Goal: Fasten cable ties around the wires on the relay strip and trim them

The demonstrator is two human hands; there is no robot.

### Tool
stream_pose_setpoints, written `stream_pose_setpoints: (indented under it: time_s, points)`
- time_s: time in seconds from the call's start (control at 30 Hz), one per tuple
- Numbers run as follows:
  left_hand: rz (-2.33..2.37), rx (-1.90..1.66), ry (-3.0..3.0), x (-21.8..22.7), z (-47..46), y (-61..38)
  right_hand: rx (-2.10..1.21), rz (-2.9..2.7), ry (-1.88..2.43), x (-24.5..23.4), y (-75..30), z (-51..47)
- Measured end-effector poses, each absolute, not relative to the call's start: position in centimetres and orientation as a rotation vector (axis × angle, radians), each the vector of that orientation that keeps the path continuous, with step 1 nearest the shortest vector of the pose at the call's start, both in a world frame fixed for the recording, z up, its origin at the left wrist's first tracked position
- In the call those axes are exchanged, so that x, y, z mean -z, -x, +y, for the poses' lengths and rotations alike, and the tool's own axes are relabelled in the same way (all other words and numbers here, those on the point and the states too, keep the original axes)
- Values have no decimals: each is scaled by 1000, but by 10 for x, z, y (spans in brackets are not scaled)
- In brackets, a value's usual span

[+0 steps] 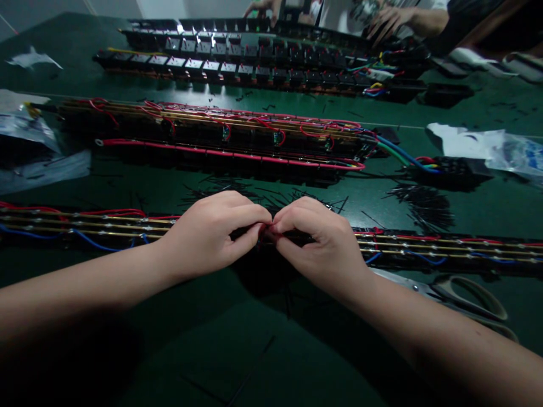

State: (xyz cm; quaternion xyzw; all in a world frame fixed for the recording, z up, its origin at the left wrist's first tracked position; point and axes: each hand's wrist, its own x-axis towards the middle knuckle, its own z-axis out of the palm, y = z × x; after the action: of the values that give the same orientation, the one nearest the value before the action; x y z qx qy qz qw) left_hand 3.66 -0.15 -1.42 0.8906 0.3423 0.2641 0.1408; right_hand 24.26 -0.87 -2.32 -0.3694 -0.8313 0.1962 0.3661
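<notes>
A long black socket strip (445, 251) with brass rails and red and blue wires lies across the green table (254, 350) in front of me. My left hand (212, 232) and my right hand (318, 237) meet at its middle. Both have their fingertips pinched together on a red wire (266, 230) at the strip. The part of the strip under the hands is hidden.
Another wired strip (220, 141) lies just beyond, with more socket strips (254, 62) at the far side. Scissors (458, 294) lie by my right forearm. Piles of black cable ties (419, 203) and plastic bags (487, 147) sit around. Another person's hands (386, 22) work at the far edge.
</notes>
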Motion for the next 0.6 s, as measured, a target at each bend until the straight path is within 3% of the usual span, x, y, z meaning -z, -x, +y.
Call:
stream_pose_setpoints:
  time_s: [0.6]
  points:
    - [989,-753,-2512,15,-3,-36,-504,-2160,959,20,-243,-10]
